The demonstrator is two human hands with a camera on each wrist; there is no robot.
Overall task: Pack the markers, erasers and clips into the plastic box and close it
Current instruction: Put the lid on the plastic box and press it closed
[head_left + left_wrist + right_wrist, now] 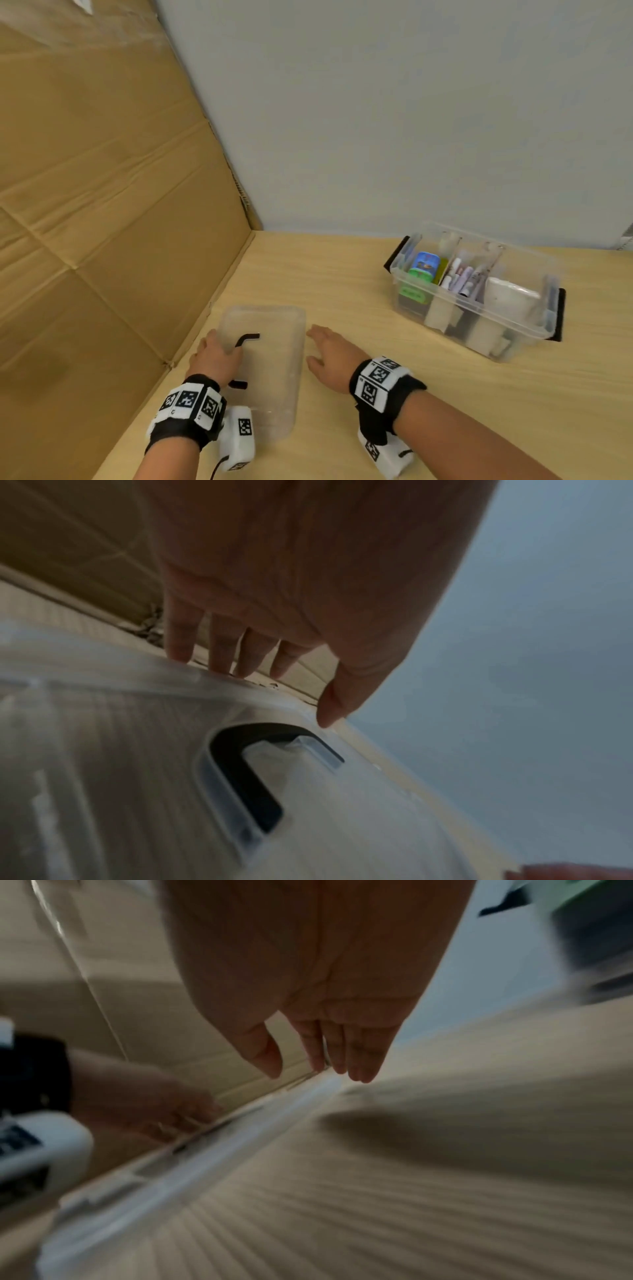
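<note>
The clear plastic box [534, 329] stands open at the back right of the table, with erasers [424, 265], markers [460, 277] and white packets in its compartments. Its clear lid [274, 370], [137, 777] with a black handle [246, 775] lies flat at the front left. My left hand [214, 354], [274, 696] reaches over the lid's left edge, straight fingers [219, 653] touching the rim and thumb hovering above. My right hand [325, 349], [308, 1073] is flat and empty just beside the lid's right edge [205, 1150].
A tall cardboard sheet [102, 205] walls off the left side right next to the lid. A grey wall [376, 120] closes the back. Bare wooden table [342, 281] lies between the lid and the box.
</note>
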